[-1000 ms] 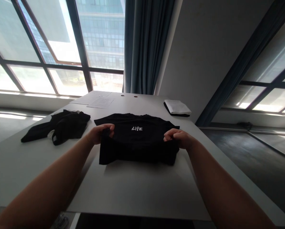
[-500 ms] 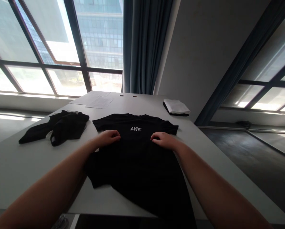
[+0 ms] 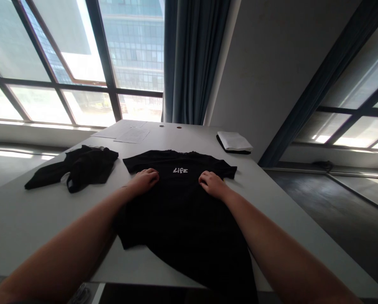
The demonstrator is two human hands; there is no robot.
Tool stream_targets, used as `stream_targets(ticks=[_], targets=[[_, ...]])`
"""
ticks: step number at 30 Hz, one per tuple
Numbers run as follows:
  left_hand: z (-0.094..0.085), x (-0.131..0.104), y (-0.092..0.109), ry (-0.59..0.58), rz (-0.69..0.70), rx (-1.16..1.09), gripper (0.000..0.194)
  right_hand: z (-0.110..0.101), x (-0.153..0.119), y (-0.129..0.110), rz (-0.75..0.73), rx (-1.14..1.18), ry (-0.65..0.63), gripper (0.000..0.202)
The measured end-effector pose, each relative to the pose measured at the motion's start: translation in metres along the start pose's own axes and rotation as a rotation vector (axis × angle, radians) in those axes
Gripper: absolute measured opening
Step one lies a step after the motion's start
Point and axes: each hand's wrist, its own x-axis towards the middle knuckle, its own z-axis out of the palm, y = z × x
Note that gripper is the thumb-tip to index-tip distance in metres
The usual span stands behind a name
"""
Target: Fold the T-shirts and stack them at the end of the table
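Left hand point(image 3: 147, 179) and right hand point(image 3: 212, 183) both sit on the black T-shirt point(image 3: 182, 215), either side of its white lettering point(image 3: 180, 170). 1 s ago they were further apart, gripping a bunched lower half; now the shirt is drawn out long toward the person, its near end running past the worktop's point(image 3: 290, 236) close edge. Fingers of both hands curl downward, knuckles up; can't tell from here whether they pinch cloth or just rest on it. Both arms reach forward, the left forearm covering some of the shirt's side. Collar points away from the person, sleeves out to the sides.

Further out: crumpled black garment point(image 3: 92, 169) left of the shirt, apart from it. Folded white cloth point(image 3: 233, 141) beyond the shirt on the right, dark layer under it. Papers point(image 3: 133, 134) at far left, 2 holes near the far edge. Blue curtain point(image 3: 189, 63) behind, beside the windows point(image 3: 138, 46).
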Motion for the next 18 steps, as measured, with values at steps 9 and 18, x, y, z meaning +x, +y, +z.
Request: stream_targets(ticks=[9, 18], targets=[[-0.005, -0.002, 0.005, -0.053, 0.050, 0.010, 0.023, 0.003, -0.002, 0.010, -0.139, 0.162, -0.014, 0.011], [-0.034, -0.008, 0.033, -0.305, 0.044, 0.115, 0.015, -0.002, -0.001, 0.009, -0.114, 0.183, -0.101, 0.011]])
